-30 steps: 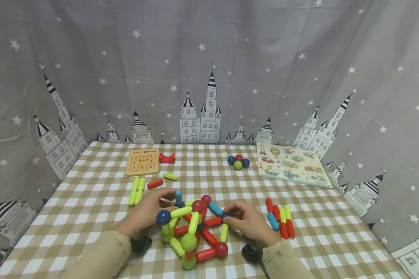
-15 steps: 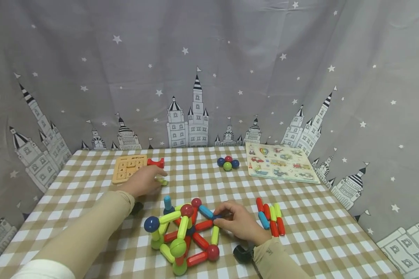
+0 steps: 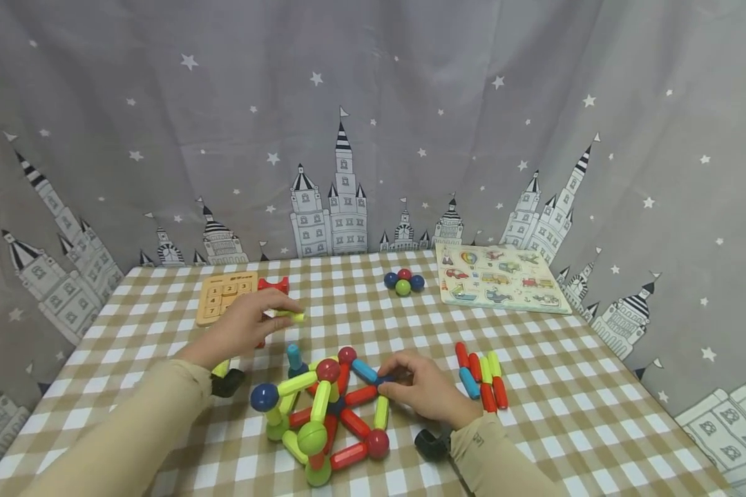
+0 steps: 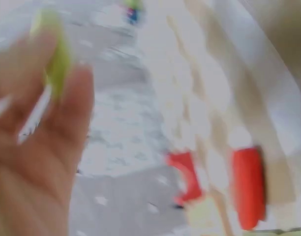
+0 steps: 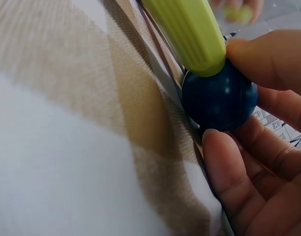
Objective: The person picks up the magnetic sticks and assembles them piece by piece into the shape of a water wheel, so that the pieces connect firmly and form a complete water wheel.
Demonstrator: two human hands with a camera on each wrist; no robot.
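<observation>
Wide head view, close wrist views.
The head camera looks forward and down over the brown-and-white checked, cloth-covered desk (image 3: pixel 348 310) towards the grey castle-print curtain (image 3: pixel 373 62). The tilted left wrist camera looks past the left hand (image 4: pixel 42 152) at left, sharing the red notched block (image 4: pixel 192 177) with the head view. The right wrist camera, nearest, faces a glossy blue ball (image 5: pixel 219 98) right of centre.

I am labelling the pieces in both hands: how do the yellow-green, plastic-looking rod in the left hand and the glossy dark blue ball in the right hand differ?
The yellow-green rod is narrow and long; the dark blue ball is round. The rod, in the left hand, is apart from the rod-and-ball frame; the ball, in the right hand, is part of it. Shared: each is pinched in one hand.
</observation>
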